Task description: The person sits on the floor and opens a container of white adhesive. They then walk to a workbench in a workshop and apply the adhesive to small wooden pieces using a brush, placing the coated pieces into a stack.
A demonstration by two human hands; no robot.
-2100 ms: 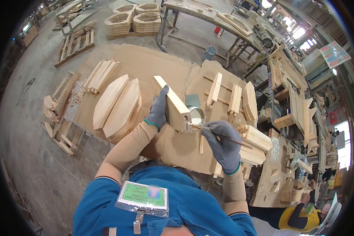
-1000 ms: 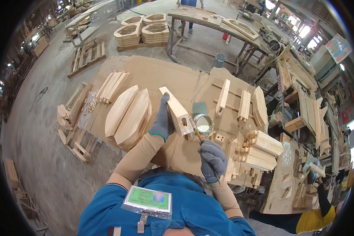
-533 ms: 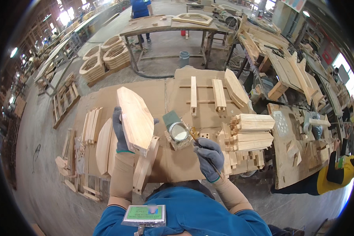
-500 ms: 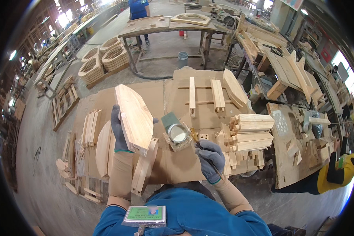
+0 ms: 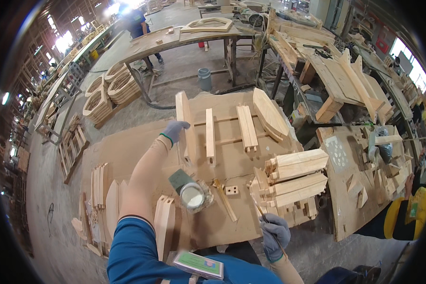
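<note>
Your left-hand fingers (image 5: 181,126), gloved grey, are clamped over the top edge of a pointed wooden panel (image 5: 186,124) just above the centre of the frame, where it stands on edge among the parts laid out on the brown work board (image 5: 123,146). Half a second ago that same panel was raised, broad face showing, left of centre; it has since swung across and been set down beside the narrow slat (image 5: 209,135) and the paired slats (image 5: 247,128). That suggests the panel is being placed into the row, and the fingers have not let go.

Your left hand (image 5: 175,130) sits at the panel's upper end, the wood running downward from the fingers toward the glue tin (image 5: 192,195) at lower centre. Your right hand (image 5: 275,234), at the lower right of the frame, is closed round a thin stick (image 5: 265,217) that angles up toward the stack of tenoned blocks (image 5: 293,182); it has drawn back from the tin. A small drilled block (image 5: 231,190) lies between tin and stack. A curved panel (image 5: 270,112) rests at upper right of the board.
</note>
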